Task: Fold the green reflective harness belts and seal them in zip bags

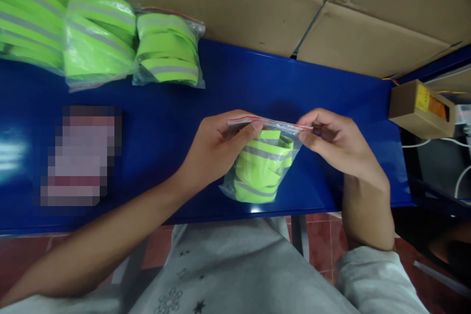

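Observation:
Both my hands grip a clear zip bag (230, 184) by its red-lined top edge, in front of me over the blue table. Inside it lies a folded fluorescent yellow-green strap (257, 169) with grey reflective stripes. My left hand (224, 144) pinches the bag's upper left part, thumb on the front. My right hand (327, 135) pinches the right end of the zip strip between thumb and fingers. The bag hangs with its bottom close to the table's near edge. Whether the zip is fully pressed together cannot be made out.
Several bagged yellow-green straps (167, 49) lie in a row at the back left. A pixelated rectangular object (81, 157) rests on the blue table (147, 157). Cardboard (250, 10) walls off the back. A small brown box (421, 108) and white cables are at the right.

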{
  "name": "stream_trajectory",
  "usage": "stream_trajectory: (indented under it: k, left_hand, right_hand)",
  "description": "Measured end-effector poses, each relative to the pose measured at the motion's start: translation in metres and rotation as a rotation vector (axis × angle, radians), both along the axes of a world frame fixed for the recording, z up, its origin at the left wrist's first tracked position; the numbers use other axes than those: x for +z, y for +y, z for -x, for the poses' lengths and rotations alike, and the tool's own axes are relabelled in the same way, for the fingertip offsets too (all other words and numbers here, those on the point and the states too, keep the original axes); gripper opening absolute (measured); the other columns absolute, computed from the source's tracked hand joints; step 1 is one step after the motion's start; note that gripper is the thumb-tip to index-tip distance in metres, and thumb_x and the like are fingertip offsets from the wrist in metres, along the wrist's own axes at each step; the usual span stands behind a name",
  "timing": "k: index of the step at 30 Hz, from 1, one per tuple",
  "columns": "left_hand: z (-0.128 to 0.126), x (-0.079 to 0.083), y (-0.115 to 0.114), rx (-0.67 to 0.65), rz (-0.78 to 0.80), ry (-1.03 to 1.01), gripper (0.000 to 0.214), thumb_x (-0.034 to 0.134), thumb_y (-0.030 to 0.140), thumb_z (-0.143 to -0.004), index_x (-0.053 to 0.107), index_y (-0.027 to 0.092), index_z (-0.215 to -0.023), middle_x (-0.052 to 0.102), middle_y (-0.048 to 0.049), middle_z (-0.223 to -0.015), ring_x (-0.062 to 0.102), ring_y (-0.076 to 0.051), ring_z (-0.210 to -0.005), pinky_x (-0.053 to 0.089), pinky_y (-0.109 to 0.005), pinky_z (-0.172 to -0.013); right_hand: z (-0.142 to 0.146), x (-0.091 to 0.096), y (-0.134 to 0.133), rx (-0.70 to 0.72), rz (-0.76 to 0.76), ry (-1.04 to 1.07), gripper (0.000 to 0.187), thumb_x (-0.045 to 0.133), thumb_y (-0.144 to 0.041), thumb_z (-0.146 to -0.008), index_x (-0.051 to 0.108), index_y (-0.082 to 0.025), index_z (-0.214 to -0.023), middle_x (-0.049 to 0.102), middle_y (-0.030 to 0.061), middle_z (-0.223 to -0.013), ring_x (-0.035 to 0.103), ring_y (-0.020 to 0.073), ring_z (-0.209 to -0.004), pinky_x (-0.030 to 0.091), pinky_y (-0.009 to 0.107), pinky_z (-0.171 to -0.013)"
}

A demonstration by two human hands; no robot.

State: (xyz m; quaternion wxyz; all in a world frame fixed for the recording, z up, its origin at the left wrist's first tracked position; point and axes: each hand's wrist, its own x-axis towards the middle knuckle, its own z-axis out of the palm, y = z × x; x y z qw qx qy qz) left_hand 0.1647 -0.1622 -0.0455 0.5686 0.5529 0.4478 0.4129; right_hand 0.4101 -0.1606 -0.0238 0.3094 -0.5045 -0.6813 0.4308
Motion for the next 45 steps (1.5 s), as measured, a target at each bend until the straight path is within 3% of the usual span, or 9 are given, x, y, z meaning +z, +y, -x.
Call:
stream_trajectory:
  k: [5, 12, 22, 34, 38, 42, 45]
  left_hand:
    - [-0.001, -0.001, -0.001, -0.009, -0.025, 0.014, 0.021, 0.069, 0.037, -0.096, 0.080, 0.020, -0.099, 0.079, -0.0014, -0.094, 0.071, -0.015, -0.085, 0.053, -0.023, -0.072]
    - [-0.004, -0.003, -0.002, -0.019, -0.061, 0.024, 0.016, 0.070, 0.031, -0.095, 0.081, 0.020, -0.098, 0.079, 0.0001, -0.090, 0.071, -0.013, -0.083, 0.052, -0.020, -0.069]
    - [-0.006, -0.007, -0.007, -0.040, -0.115, 0.057, 0.015, 0.069, 0.029, -0.097, 0.079, 0.018, -0.099, 0.079, 0.0007, -0.093, 0.072, -0.011, -0.084, 0.052, -0.017, -0.070]
    - [-0.012, -0.014, -0.012, -0.116, -0.104, 0.076, 0.015, 0.066, 0.026, -0.098, 0.077, 0.017, -0.103, 0.080, 0.0000, -0.099, 0.073, -0.011, -0.091, 0.053, -0.018, -0.080]
    - [-0.012, -0.015, -0.013, -0.126, -0.030, 0.065, 0.022, 0.067, 0.033, -0.098, 0.073, 0.019, -0.114, 0.078, -0.0021, -0.108, 0.073, -0.015, -0.099, 0.055, -0.023, -0.089]
    - [-0.015, -0.016, -0.016, -0.190, 0.128, -0.124, 0.058, 0.069, 0.035, -0.096, 0.045, 0.022, -0.147, 0.075, -0.0067, -0.121, 0.073, -0.018, -0.109, 0.056, -0.028, -0.096]
    - [-0.017, -0.020, -0.016, -0.200, 0.213, -0.237, 0.057, 0.070, 0.033, -0.094, 0.044, 0.023, -0.143, 0.072, -0.0072, -0.123, 0.072, -0.018, -0.109, 0.057, -0.028, -0.092]
  right_hand:
    - [0.007, -0.005, -0.001, -0.019, -0.025, -0.009, 0.016, 0.077, -0.031, -0.088, 0.067, -0.020, -0.083, 0.065, -0.0016, -0.077, 0.057, 0.0104, -0.069, 0.046, 0.024, -0.064]
    - [0.013, -0.006, -0.004, 0.020, -0.050, -0.024, 0.008, 0.068, -0.023, -0.093, 0.065, -0.019, -0.087, 0.062, -0.0016, -0.079, 0.054, 0.0094, -0.070, 0.044, 0.023, -0.064]
    - [0.023, -0.008, -0.006, 0.015, 0.016, 0.034, 0.005, 0.064, -0.017, -0.090, 0.063, -0.017, -0.085, 0.063, -0.0026, -0.077, 0.054, 0.0074, -0.066, 0.040, 0.021, -0.059]
    - [0.029, -0.011, -0.010, 0.014, 0.024, -0.071, 0.002, 0.065, -0.017, -0.085, 0.064, -0.017, -0.083, 0.065, -0.0025, -0.075, 0.056, 0.0090, -0.067, 0.042, 0.022, -0.062]
    - [0.028, -0.009, -0.010, 0.033, -0.007, -0.072, 0.001, 0.066, -0.019, -0.087, 0.066, -0.018, -0.087, 0.066, -0.0022, -0.078, 0.056, 0.0090, -0.068, 0.043, 0.023, -0.062]
    - [0.028, -0.007, -0.010, 0.015, -0.030, -0.122, 0.007, 0.066, -0.021, -0.087, 0.063, -0.020, -0.080, 0.062, -0.0027, -0.072, 0.053, 0.0096, -0.065, 0.041, 0.023, -0.060]
    - [0.025, -0.006, -0.009, -0.043, -0.057, -0.140, 0.010, 0.067, -0.022, -0.086, 0.062, -0.020, -0.078, 0.061, -0.0017, -0.071, 0.053, 0.0111, -0.065, 0.042, 0.025, -0.060]
